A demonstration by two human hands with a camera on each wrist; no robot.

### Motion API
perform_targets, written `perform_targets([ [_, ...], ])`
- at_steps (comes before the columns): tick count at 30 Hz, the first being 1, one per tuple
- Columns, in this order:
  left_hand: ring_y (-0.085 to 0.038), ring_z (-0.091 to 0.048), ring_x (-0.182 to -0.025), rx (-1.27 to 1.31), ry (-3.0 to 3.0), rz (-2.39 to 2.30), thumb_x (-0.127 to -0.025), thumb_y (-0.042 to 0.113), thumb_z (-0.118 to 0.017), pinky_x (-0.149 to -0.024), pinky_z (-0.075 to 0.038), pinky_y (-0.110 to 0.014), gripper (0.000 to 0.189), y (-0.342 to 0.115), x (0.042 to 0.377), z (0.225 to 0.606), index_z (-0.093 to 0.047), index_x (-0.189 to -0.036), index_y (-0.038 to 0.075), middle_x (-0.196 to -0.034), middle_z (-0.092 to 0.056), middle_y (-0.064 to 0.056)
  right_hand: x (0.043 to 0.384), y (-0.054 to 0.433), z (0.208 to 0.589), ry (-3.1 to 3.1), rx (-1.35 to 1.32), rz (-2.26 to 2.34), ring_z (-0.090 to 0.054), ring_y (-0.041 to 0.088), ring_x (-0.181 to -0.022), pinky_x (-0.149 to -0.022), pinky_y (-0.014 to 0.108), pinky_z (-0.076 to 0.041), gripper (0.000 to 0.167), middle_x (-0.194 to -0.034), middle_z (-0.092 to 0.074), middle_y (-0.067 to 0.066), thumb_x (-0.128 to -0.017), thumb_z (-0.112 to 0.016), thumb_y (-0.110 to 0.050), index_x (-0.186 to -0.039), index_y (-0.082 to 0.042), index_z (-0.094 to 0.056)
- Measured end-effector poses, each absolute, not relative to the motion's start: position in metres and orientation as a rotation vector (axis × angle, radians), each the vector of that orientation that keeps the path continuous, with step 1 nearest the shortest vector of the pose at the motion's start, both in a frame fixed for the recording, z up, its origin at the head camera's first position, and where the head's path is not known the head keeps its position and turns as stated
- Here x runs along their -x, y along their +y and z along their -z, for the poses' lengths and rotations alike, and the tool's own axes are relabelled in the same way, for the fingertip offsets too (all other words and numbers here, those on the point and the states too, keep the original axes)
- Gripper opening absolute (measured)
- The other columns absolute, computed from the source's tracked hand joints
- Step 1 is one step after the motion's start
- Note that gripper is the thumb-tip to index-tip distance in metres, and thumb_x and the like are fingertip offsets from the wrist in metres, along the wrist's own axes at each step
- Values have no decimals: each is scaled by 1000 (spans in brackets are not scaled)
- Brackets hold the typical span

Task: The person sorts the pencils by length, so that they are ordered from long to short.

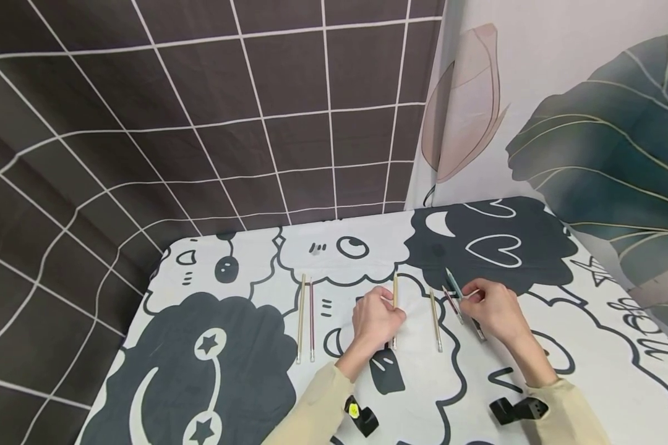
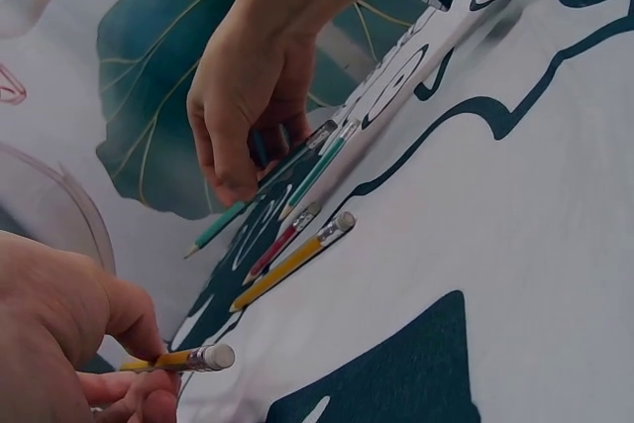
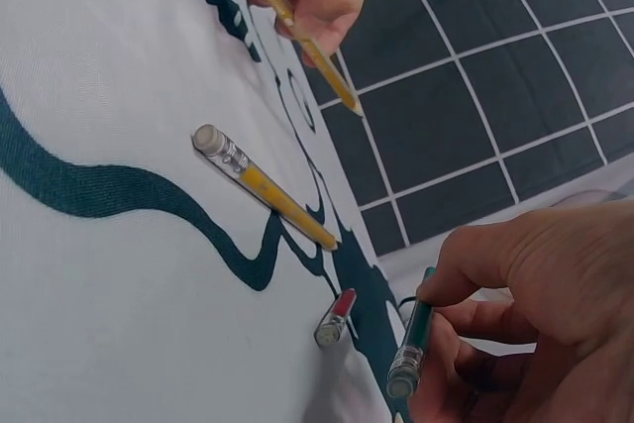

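A yellow pencil (image 1: 395, 290) is pinched between the thumb and fingers of my left hand (image 1: 373, 318). Its eraser end (image 2: 218, 356) points out of the grip in the left wrist view, and its sharpened tip shows in the right wrist view. My right hand (image 1: 495, 309) pinches a green pencil (image 3: 421, 329) by thumb and fingers. Close by that hand, a second green pencil (image 2: 319, 170) lies on the cloth. A red pencil (image 3: 339, 316) and another yellow pencil (image 3: 272, 197) lie between the two hands.
Left of my left hand, a yellow pencil (image 1: 300, 318) and a red pencil (image 1: 312, 321) lie side by side. A black-and-white cartoon cloth (image 1: 245, 408) covers the surface. Behind it hangs a dark grid curtain (image 1: 295, 142); leaf-print fabric (image 1: 618, 136) hangs at the right.
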State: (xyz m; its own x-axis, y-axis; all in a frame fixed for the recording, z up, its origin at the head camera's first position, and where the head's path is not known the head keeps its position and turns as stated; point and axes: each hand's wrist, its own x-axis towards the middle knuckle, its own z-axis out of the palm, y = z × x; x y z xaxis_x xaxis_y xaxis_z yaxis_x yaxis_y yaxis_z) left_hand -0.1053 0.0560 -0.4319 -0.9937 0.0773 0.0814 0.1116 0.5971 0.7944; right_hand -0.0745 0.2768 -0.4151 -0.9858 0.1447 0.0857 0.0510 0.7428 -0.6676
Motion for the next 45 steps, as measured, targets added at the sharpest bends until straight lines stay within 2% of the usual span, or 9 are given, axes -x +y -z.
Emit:
perform_targets([
  [10,-12,-56,-64,126,-2796,1374,-68,8,-73,-63,-45,-32,19,42,109,430,-68,-85,12,-64,-58,12,76,273,414,-2814,139,-1072,-54,18,-60,-53,33,-42,17,-73,-61,5,-78,-69,-4,-94,4,-67],
  [21,-10,-58,-63,88,-2807,1348,-67,7,-75,-61,-45,-31,20,22,111,429,-68,-86,12,-65,-63,10,78,269,413,-2803,114,-1074,-53,18,-61,-53,32,-41,16,-73,-62,4,-78,-68,-2,-92,5,-67],
  [33,-10,-57,-63,27,-2831,1353,-68,8,-74,-61,-45,-33,21,13,111,429,-69,-88,13,-66,-63,10,75,263,414,-2816,159,-1177,-56,17,-59,-52,30,-44,17,-75,-62,5,-80,-68,-4,-96,4,-67],
  [45,-13,-57,-62,4,-2845,1301,-69,10,-75,-60,-45,-34,21,-1,112,428,-68,-88,13,-67,-62,8,75,255,416,-2782,150,-1263,-58,17,-60,-52,28,-49,18,-76,-63,6,-80,-64,0,-97,6,-67],
])
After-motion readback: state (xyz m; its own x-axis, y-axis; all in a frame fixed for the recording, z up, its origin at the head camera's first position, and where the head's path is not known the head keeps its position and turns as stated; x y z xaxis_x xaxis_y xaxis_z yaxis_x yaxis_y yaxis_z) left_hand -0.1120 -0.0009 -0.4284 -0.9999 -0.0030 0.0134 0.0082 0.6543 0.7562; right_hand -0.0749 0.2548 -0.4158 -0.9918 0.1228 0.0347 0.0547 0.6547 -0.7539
